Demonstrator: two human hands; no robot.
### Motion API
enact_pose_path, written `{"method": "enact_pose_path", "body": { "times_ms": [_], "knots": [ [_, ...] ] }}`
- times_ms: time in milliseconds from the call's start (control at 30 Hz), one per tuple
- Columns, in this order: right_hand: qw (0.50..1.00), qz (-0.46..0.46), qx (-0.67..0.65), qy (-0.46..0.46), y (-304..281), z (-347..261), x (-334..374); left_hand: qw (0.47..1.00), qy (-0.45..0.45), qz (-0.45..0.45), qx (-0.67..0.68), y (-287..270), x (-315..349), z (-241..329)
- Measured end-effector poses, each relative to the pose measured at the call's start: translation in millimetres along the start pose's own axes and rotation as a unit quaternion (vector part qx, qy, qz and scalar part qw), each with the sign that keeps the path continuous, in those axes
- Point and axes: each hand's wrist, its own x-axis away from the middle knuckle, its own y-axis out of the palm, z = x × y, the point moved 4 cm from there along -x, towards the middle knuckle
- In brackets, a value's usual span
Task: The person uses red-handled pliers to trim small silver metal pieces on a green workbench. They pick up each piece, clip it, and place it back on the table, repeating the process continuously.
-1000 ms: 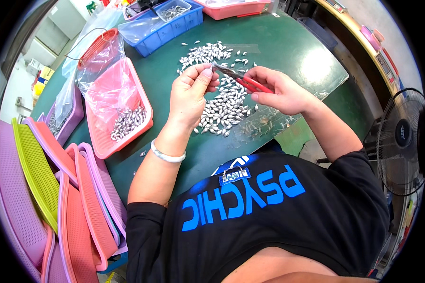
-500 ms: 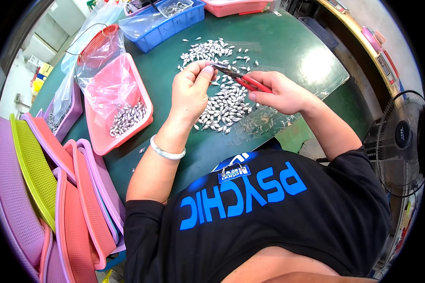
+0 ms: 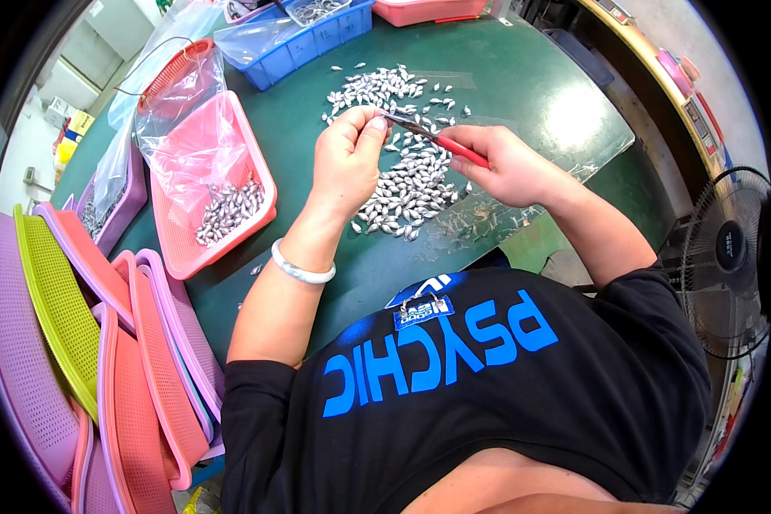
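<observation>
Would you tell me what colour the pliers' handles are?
Red handles, best seen in the head view.

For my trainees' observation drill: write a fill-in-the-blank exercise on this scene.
The right hand holds pliers with ____ handles.
A pale bangle circles the person's ____ wrist.
The loose silvery pieces lie on a ____ tabletop.
The fan stands at the picture's ____ side.
Missing words: red; left; green; right.

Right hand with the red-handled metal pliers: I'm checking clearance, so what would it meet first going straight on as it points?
Most likely the bare left hand: the red-handled metal pliers in the right hand aim toward it, their tips seemingly at or near touching, though depth is unclear.
</observation>
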Motion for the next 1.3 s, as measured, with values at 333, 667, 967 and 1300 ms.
{"method": "enact_pose_path", "body": {
  "times_ms": [333, 667, 967, 1300],
  "knots": [
    [0.984, 0.087, 0.141, -0.060, 0.6, 2.0, -5.7, 0.999, -0.018, 0.027, -0.024, -3.2, 0.7, 2.2],
    [0.999, -0.038, -0.037, 0.005, -11.4, 3.4, -4.5, 0.996, -0.035, 0.015, 0.079, -1.2, 2.0, 8.7],
    [0.999, -0.048, 0.018, 0.008, -13.3, -3.8, -5.4, 0.996, -0.034, 0.029, 0.076, 0.6, 1.5, 9.3],
    [0.998, -0.006, 0.059, -0.015, -15.2, -4.7, -4.9, 0.983, -0.091, 0.007, 0.162, 2.5, 2.1, 18.5]
  ]
}}
